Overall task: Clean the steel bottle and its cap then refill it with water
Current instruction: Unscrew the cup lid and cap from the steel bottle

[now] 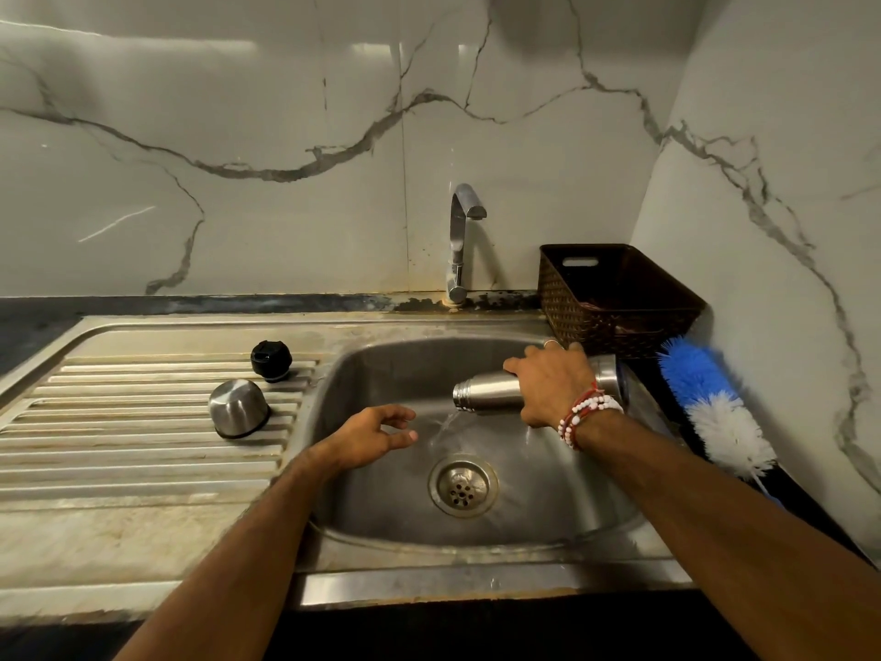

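Pouring: the steel bottle (491, 392) lies on its side above the sink (395, 369). Its bare mouth points left and tips slightly down, and water (445, 422) runs from it onto the basin floor.
Right hand: the right hand (553, 384) comes over the bottle's body from above. The fingers are curled round the far side and the thumb sits low on the near side, so the grip is clamped firmly on the bottle. Red and white bead bracelets (584, 415) circle the wrist.
Left hand: the left hand (381, 434) hangs over the basin, just left of the falling stream. Its fingers are loosely bent and apart, they hold nothing, and the hand is clear of the bottle.
Steel cap: the steel cap (238, 408) stands rim down on the ridged draining board (119, 450), left of the basin.
Black stopper: the black stopper (271, 359) sits on the same board, just behind the steel cap and near the basin's edge.
Drain: the round strainer (463, 486) lies in the basin floor, nearer me than the stream, with wet streaks spreading around it.
Tap: the chrome tap (465, 240) rises behind the basin against the marbled wall.
Basket: a dark woven basket (572, 302) stands at the back right corner, just behind the bottle's base.
Brush: a blue and white bottle brush (715, 407) lies on the dark counter to the right of the sink, beside the wall.
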